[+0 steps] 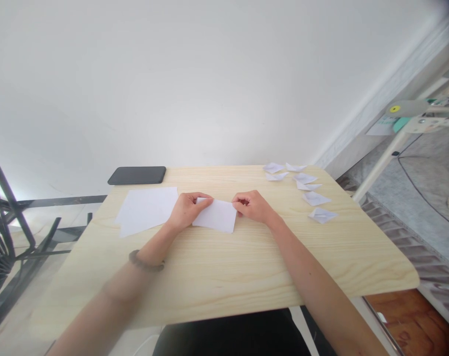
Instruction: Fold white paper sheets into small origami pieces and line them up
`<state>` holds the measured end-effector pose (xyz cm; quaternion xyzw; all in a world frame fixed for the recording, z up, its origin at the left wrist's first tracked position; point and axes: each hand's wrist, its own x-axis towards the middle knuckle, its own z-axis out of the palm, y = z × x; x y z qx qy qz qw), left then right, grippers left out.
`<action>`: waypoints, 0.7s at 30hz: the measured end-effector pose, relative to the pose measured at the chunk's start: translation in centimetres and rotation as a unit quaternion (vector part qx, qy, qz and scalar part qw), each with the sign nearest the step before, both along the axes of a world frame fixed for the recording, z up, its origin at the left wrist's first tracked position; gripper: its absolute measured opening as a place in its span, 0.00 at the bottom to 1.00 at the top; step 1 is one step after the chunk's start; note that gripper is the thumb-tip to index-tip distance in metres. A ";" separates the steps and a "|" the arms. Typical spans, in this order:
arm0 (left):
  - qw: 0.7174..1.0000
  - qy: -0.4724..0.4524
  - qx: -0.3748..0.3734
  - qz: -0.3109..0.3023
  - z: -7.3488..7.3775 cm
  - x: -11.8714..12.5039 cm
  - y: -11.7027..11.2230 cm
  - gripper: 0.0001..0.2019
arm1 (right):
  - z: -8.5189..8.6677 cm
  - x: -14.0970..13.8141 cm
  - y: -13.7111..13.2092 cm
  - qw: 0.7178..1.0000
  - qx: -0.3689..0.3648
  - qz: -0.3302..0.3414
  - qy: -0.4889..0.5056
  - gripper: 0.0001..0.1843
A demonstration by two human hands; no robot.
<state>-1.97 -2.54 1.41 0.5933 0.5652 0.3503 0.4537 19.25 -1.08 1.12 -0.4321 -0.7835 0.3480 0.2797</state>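
Between my hands is a white sheet of paper (216, 216), roughly rectangular, just over the wooden table. My left hand (187, 209) grips its left side, thumb laid across the top edge and the other fingers partly hidden behind. The upper right corner is pinched by the thumb and fingertips of my right hand (252, 205). To the left of my left hand lie some loose white sheets (146, 210), overlapping. Several small folded paper boats (316, 199) stand to the right of my right hand.
A black smartphone (137, 175) lies at the table's back left, near the white wall (217, 89). The light wooden table (224, 277) has a rounded right front corner. A black metal rack (9, 212) stands at left; a pale metal frame (383, 163) rises at right.
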 end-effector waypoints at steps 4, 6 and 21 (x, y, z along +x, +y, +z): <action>0.999 -0.030 -0.024 0.014 -0.3 0.1 0.1 0.20 | -0.1 0.7 0.2 0.999 -0.043 -0.014 0.026 0.08; 0.999 -0.037 -0.023 0.017 -0.5 0.1 0.2 0.21 | -0.2 0.9 0.2 0.998 -0.044 -0.025 0.035 0.08; 0.999 0.006 0.048 0.001 0.0 0.4 0.0 0.18 | -0.8 -2.5 -0.4 0.993 0.114 0.002 0.023 0.12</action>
